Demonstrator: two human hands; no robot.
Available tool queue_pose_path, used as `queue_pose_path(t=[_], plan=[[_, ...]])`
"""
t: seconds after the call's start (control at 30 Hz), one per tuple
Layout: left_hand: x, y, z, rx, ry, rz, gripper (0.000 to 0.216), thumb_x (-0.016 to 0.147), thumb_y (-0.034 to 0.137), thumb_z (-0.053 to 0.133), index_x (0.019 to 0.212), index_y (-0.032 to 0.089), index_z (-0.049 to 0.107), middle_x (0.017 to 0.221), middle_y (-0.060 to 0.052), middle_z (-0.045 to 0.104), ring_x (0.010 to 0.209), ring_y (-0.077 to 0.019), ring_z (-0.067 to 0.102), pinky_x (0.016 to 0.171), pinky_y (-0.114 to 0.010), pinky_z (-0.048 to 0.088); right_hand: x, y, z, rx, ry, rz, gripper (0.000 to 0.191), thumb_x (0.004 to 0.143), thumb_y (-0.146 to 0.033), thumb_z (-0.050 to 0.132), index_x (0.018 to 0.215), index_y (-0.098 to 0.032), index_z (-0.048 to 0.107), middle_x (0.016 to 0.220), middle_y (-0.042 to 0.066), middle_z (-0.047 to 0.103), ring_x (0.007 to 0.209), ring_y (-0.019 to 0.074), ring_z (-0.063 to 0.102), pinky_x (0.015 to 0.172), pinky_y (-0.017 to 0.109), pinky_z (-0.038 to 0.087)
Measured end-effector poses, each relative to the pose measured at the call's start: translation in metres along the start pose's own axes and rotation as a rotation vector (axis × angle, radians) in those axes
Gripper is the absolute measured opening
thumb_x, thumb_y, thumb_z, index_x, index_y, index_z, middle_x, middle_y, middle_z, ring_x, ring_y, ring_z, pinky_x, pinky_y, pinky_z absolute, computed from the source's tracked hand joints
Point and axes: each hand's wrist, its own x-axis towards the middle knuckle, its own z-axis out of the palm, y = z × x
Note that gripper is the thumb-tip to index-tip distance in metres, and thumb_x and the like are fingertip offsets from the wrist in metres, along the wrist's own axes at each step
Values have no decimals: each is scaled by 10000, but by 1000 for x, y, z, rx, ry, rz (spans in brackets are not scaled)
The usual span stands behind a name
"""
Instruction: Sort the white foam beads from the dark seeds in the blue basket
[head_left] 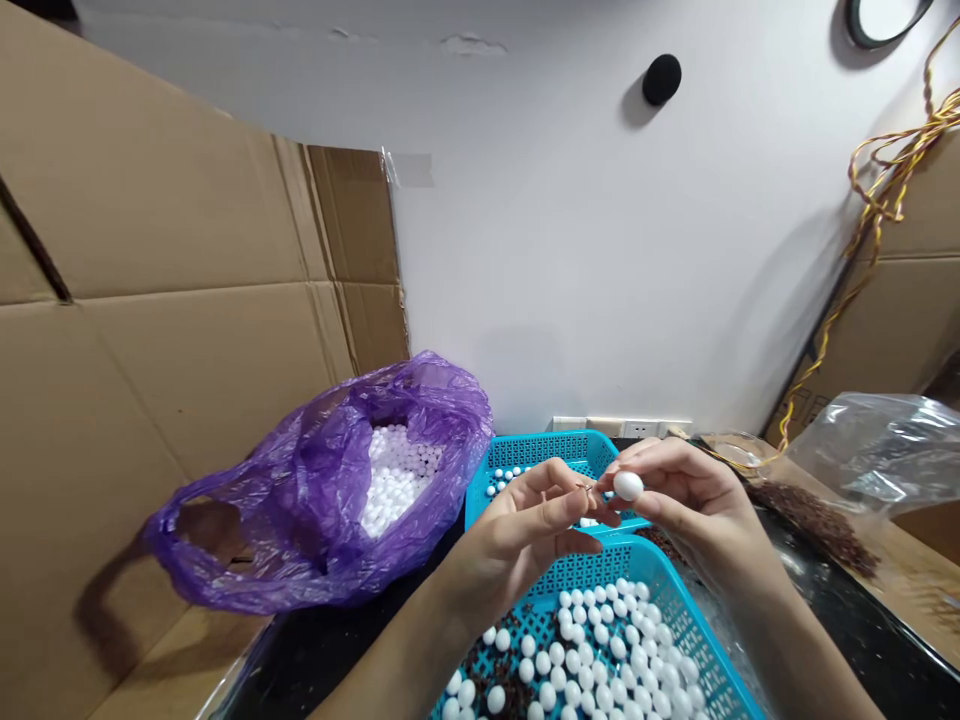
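Observation:
Above the turquoise baskets, my right hand (694, 490) pinches a glossy white ball (628, 486) between thumb and fingers. Close beside it, the fingertips of my left hand (517, 530) are closed on a small coppery piece (587, 489), too small to make out fully. Whether that piece touches the ball, I cannot tell. Below my hands, the near turquoise basket (679, 590) holds many white balls (592, 660) and some small dark brown pieces (514, 692). Behind it stands a far turquoise basket (544, 440) with more white balls, partly hidden by my hands.
Left of the baskets lies an open purple plastic bag (300, 500) full of white balls. A cardboard panel (187, 380) rises on the left. To the right are a reddish-brown heap (814, 520), a clear plastic bag (885, 445) and twisted yellow wire (825, 330).

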Motion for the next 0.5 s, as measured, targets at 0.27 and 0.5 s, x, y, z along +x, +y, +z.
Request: queue_pose_path(t=[0.27, 0.5], plan=[[0, -3, 0, -219, -54, -40, 213, 698, 212, 739, 678, 142, 539, 795, -10, 623, 766, -109, 609, 664, -189, 464, -3, 4, 8, 58, 5, 55, 225, 785, -122, 685, 926, -293, 725, 881, -1, 713, 734, 129, 678, 641, 219, 565], [-1, -3, 1, -276, -91, -25, 148, 723, 166, 736, 700, 121, 597, 777, -13, 650, 762, -106, 623, 691, -193, 462, -2, 5, 9, 81, -27, 40, 240, 797, -104, 667, 941, -287, 726, 896, -15, 733, 742, 105, 686, 643, 161, 562]])
